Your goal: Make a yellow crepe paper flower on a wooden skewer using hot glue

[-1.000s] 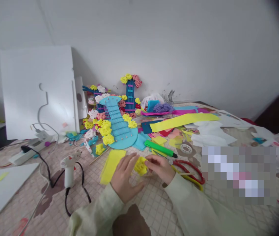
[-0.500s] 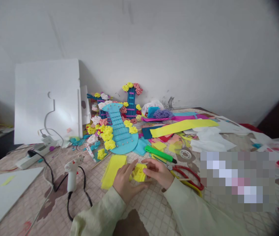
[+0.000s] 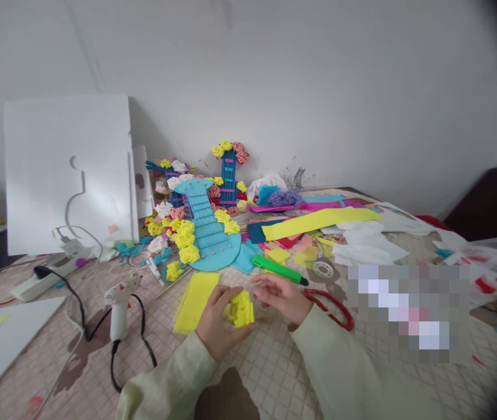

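Observation:
My left hand [image 3: 219, 322] is closed round a yellow crepe-paper flower [image 3: 241, 310], its thumb along the lower side and its fingers behind. Just right of the flower is my right hand [image 3: 284, 297], a small gap away. Its thumb and fingertips are drawn together in a pinch; anything between them is too small to tell. Under and beyond the left hand lies a stack of yellow crepe-paper strips [image 3: 195, 303]. A green utility knife [image 3: 278, 269] lies behind the right hand, and red-handled scissors [image 3: 336, 312] show partly beside that wrist.
A light-blue guitar-shaped board [image 3: 213, 233] with yellow paper flowers stands at the back. To the left are a white glue gun [image 3: 118, 312] with a looping black cord and a power strip [image 3: 49, 277]. A yellow paper strip [image 3: 322, 221] and white paper [image 3: 366, 245] lie behind right.
My right hand has come off the flower and its fingers have drawn together. The left hand still holds the flower, now turned a little. The whole view has shifted slightly.

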Available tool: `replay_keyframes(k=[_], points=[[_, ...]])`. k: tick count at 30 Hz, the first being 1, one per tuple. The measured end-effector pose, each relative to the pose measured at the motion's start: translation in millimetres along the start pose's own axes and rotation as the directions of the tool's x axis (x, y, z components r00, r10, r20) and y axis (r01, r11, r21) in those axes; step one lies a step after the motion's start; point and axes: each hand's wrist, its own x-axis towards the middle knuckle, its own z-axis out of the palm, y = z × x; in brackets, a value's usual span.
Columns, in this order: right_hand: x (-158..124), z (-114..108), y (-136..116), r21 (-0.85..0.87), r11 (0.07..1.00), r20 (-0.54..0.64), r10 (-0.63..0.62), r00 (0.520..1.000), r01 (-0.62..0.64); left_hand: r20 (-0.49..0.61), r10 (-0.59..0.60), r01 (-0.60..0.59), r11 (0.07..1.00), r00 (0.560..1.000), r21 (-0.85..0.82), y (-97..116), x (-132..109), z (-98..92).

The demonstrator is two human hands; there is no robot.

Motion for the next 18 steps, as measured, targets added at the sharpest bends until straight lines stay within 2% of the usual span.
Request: replay_keyframes(k=[3,6,8,10,13,15,17,18], points=[[4,-18,-2,-0.107,0.994,-0.154,-0.048,0.987,0.032,-0.01,-0.02,0.02,0.999,1.0,-0.025,-1,0,-1.0],[6,-31,-1,-0.163,0.986,-0.243,-0.069,0.968,0.029,-0.022,-0.035,0.032,0.992,0.999,-0.123,1,0,-3.2],[7,-32,0,-0.182,0.983,-0.258,-0.071,0.964,0.024,-0.018,-0.055,0.049,0.966,0.998,-0.253,1,-1,-5.5],[9,-26,0,-0.184,0.983,-0.232,-0.064,0.971,0.021,0.01,-0.061,0.059,0.887,0.998,-0.457,3,-1,-9.4],[12,-2,-6,-0.166,0.986,-0.117,-0.052,0.992,0.032,0.044,-0.008,0.038,0.659,0.999,-0.751,8,-3,-21.2],[16,24,-13,-0.144,0.988,-0.016,-0.058,0.998,0.055,0.031,0.054,-0.003,0.544,0.998,-0.839,14,-6,-33.9],[22,57,-22,-0.1,0.992,0.045,-0.077,0.996,0.081,0.034,0.13,-0.039,0.516,0.991,-0.855,19,-10,-48.6],[24,74,-26,-0.072,0.994,0.053,-0.082,0.995,0.086,0.049,0.167,-0.049,0.536,0.985,-0.843,20,-13,-55.6]])
